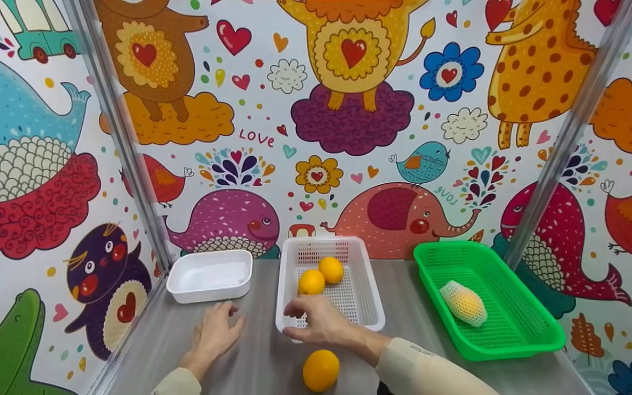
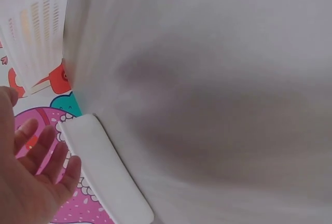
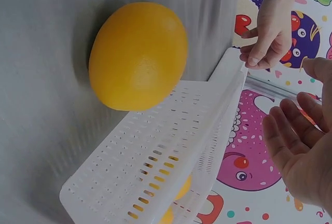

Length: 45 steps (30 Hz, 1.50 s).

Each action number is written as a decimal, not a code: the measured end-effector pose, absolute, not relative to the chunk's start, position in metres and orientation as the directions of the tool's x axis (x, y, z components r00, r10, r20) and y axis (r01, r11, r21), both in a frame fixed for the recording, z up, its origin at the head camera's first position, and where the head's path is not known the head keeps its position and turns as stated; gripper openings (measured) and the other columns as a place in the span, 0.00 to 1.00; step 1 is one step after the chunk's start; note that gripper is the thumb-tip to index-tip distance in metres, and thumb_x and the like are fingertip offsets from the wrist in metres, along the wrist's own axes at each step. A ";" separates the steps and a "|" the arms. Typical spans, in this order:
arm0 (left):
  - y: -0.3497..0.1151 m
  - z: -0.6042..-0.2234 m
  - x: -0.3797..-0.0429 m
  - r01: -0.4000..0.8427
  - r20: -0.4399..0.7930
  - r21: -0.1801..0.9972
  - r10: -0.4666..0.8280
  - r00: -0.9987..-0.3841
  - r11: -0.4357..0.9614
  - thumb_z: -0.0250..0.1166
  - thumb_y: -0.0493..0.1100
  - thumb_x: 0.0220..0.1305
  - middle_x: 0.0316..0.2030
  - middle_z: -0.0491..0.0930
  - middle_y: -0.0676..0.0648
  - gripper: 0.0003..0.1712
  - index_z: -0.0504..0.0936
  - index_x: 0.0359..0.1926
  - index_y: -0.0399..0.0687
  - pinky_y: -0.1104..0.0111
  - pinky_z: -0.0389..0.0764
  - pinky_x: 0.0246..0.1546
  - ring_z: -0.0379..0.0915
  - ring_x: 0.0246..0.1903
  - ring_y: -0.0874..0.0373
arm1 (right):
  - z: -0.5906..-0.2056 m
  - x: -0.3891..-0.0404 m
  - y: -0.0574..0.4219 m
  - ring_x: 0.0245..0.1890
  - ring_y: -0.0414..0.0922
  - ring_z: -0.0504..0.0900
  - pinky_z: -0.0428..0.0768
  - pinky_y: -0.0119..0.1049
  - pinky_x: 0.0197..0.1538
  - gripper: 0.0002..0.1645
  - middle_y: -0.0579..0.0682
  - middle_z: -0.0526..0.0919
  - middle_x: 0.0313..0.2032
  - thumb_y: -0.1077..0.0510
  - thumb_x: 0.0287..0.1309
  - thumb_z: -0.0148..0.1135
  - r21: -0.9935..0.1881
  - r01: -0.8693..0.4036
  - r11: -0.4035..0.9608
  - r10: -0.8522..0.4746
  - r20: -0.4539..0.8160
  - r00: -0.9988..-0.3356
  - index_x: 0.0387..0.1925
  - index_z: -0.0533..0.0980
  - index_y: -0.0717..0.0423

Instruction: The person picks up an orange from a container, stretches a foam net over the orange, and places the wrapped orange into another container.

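My right hand (image 1: 316, 321) hovers over the near end of a white perforated basket (image 1: 373, 299), fingers loosely bent and nothing held. Inside that basket two oranges (image 1: 331, 270) lie side by side toward the left. A third orange (image 1: 321, 371) rests on the table just in front of the basket, below my right wrist; it looms large in the right wrist view (image 3: 139, 57). My left hand (image 1: 216, 333) is above the table, relaxed and holding nothing, just in front of a shallow white tub (image 1: 209, 295).
A green perforated basket (image 1: 508, 351) stands on the right, with a yellow-orange fruit in a white foam net (image 1: 464, 303) inside. Cartoon-printed walls (image 1: 261, 109) enclose the grey table (image 1: 264, 307) at the back and sides, with metal posts (image 1: 546, 186) at the corners.
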<state>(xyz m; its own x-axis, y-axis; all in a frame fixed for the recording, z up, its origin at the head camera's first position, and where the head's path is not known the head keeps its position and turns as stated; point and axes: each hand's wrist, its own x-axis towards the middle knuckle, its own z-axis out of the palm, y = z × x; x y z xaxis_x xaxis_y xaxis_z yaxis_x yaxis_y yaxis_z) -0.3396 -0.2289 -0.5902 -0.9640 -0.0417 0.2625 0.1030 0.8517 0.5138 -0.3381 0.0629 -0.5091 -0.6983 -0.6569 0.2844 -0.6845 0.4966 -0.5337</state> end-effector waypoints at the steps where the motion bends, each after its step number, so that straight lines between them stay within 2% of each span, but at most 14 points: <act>1: -0.231 -0.590 -0.341 0.096 0.258 0.512 -0.046 -0.965 0.854 0.69 0.50 0.70 0.45 0.83 0.46 0.14 0.84 0.50 0.47 0.46 0.81 0.46 0.80 0.46 0.48 | -0.509 -0.339 0.062 0.42 0.36 0.82 0.81 0.29 0.49 0.19 0.34 0.86 0.42 0.42 0.60 0.75 -0.529 -0.681 0.506 -0.656 0.278 -0.702 0.49 0.86 0.43; 9: -0.244 -0.589 -0.352 0.069 0.273 0.490 -0.079 -0.959 0.869 0.68 0.50 0.69 0.46 0.84 0.44 0.15 0.84 0.49 0.44 0.44 0.81 0.48 0.79 0.48 0.44 | -0.509 -0.345 0.051 0.44 0.42 0.84 0.82 0.31 0.52 0.19 0.36 0.87 0.43 0.43 0.60 0.75 -0.519 -0.664 0.538 -0.646 0.252 -0.720 0.49 0.86 0.46; 13: -0.253 -0.589 -0.360 0.070 0.303 0.476 -0.088 -0.949 0.877 0.68 0.49 0.69 0.44 0.84 0.42 0.15 0.84 0.47 0.43 0.43 0.79 0.48 0.79 0.46 0.41 | -0.508 -0.347 0.046 0.43 0.39 0.83 0.81 0.30 0.52 0.19 0.36 0.86 0.43 0.44 0.61 0.75 -0.518 -0.653 0.552 -0.640 0.238 -0.730 0.51 0.86 0.46; 18: -0.263 -0.588 -0.370 0.055 0.308 0.454 -0.099 -0.946 0.889 0.67 0.49 0.69 0.44 0.83 0.39 0.16 0.83 0.47 0.41 0.41 0.78 0.51 0.78 0.47 0.38 | -0.506 -0.350 0.038 0.42 0.33 0.79 0.80 0.29 0.53 0.20 0.36 0.86 0.45 0.42 0.61 0.75 -0.519 -0.632 0.576 -0.622 0.223 -0.751 0.53 0.85 0.40; 22: -0.268 -0.586 -0.377 0.031 0.290 0.449 -0.113 -0.950 0.893 0.66 0.50 0.70 0.44 0.82 0.38 0.19 0.83 0.50 0.39 0.40 0.78 0.52 0.78 0.48 0.36 | -0.506 -0.355 0.032 0.42 0.34 0.79 0.80 0.29 0.52 0.20 0.35 0.85 0.45 0.41 0.62 0.74 -0.499 -0.633 0.592 -0.617 0.226 -0.754 0.53 0.85 0.40; 27: -0.271 -0.583 -0.382 0.018 0.285 0.432 -0.118 -0.951 0.902 0.66 0.49 0.69 0.42 0.82 0.38 0.19 0.83 0.49 0.37 0.41 0.78 0.49 0.77 0.45 0.37 | -0.507 -0.360 0.027 0.42 0.35 0.80 0.80 0.29 0.50 0.19 0.35 0.85 0.42 0.42 0.62 0.74 -0.469 -0.650 0.598 -0.623 0.239 -0.745 0.51 0.85 0.44; 39: -0.274 -0.575 -0.398 -0.015 0.241 0.400 -0.121 -0.963 0.916 0.65 0.49 0.71 0.43 0.82 0.36 0.19 0.82 0.50 0.36 0.42 0.77 0.50 0.77 0.46 0.37 | -0.507 -0.368 0.010 0.41 0.35 0.79 0.81 0.27 0.49 0.22 0.35 0.85 0.45 0.42 0.62 0.76 -0.545 -0.542 0.640 -0.576 0.127 -0.808 0.56 0.85 0.39; 45: -0.276 -0.572 -0.408 -0.018 0.253 0.383 -0.123 -0.960 0.923 0.66 0.49 0.70 0.45 0.82 0.35 0.19 0.82 0.50 0.37 0.40 0.78 0.49 0.77 0.47 0.36 | -0.506 -0.372 -0.002 0.41 0.36 0.80 0.81 0.27 0.48 0.22 0.36 0.85 0.46 0.42 0.63 0.75 -0.525 -0.540 0.658 -0.576 0.110 -0.810 0.56 0.84 0.40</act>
<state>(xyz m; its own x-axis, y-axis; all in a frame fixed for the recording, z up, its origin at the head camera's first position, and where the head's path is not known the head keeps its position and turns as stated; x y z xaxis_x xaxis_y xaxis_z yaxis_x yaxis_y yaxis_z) -0.4084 -0.2759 -0.5721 -0.9596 -0.1233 0.2530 -0.0175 0.9234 0.3834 -0.3720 -0.0019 -0.5064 -0.8100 -0.5760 0.1101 -0.5395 0.6583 -0.5250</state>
